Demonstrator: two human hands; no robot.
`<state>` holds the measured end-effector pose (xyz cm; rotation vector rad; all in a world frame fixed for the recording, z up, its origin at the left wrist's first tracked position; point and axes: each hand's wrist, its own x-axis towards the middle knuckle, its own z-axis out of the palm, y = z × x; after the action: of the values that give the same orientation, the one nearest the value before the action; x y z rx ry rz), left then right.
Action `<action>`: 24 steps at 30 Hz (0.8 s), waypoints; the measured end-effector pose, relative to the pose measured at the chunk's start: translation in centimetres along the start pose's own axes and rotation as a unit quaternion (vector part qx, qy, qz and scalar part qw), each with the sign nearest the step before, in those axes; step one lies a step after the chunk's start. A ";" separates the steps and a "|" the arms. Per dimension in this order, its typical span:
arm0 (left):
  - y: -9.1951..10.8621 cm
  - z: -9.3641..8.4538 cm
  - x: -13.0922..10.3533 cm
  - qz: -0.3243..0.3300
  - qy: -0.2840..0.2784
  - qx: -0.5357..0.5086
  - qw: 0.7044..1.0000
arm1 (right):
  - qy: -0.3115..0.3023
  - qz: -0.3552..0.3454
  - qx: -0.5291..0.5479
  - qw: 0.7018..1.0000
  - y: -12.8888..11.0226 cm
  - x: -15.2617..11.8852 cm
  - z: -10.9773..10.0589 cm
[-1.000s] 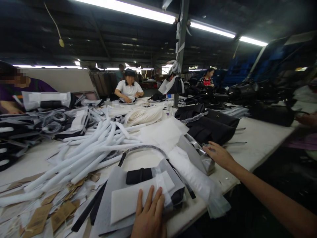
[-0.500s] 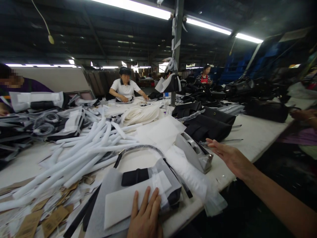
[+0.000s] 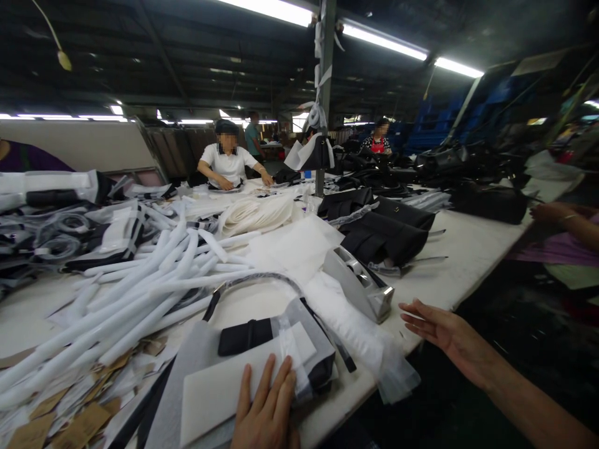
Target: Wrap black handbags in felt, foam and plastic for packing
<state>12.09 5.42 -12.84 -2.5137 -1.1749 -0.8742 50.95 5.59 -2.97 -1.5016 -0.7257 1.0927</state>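
Note:
My left hand (image 3: 266,402) lies with fingers spread on a white foam sheet (image 3: 210,390), which rests on a black bag (image 3: 246,337) partly covered in thin grey-white wrapping. Clear tape crosses the foam near my fingertips. The bag's wrapped strap (image 3: 262,276) arches behind it. My right hand (image 3: 437,324) is in the air past the table's right edge, fingers apart, nothing in it. Just left of that hand stands a metal tape dispenser (image 3: 358,284), and a clear plastic bundle (image 3: 349,324) lies between it and the bag.
White foam tubes (image 3: 154,293) and brown tags (image 3: 82,427) cover the left side. Black bags (image 3: 384,234) lie behind the dispenser. A metal post (image 3: 325,93) rises at the back. A person in white (image 3: 228,163) works across the table; another person's arms (image 3: 566,218) show at right.
My right hand has moved down, away from the tape dispenser's top and the black bags. My left hand stays on the foam. The view has shifted slightly.

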 end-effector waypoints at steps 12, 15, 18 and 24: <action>0.0 -0.3 0.4 0.016 0.009 0.003 1.000 | 0.081 -0.139 -0.311 0.937 0.1 3.1 -1.5; 0.1 0.0 0.4 0.018 0.021 -0.003 1.000 | 0.075 -0.243 -0.430 0.866 -0.7 2.2 -3.1; 0.2 0.2 0.3 0.002 0.034 -0.017 0.999 | -0.023 -0.390 -0.515 0.763 -2.5 0.2 -3.3; 0.4 -0.5 0.5 0.009 0.019 -0.010 1.000 | -0.243 -0.530 -0.523 0.621 -7.0 -3.7 5.0</action>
<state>12.48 5.26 -12.12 -2.5073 -1.1359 -0.9293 45.71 5.93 4.82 -1.1420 -2.5436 -0.0217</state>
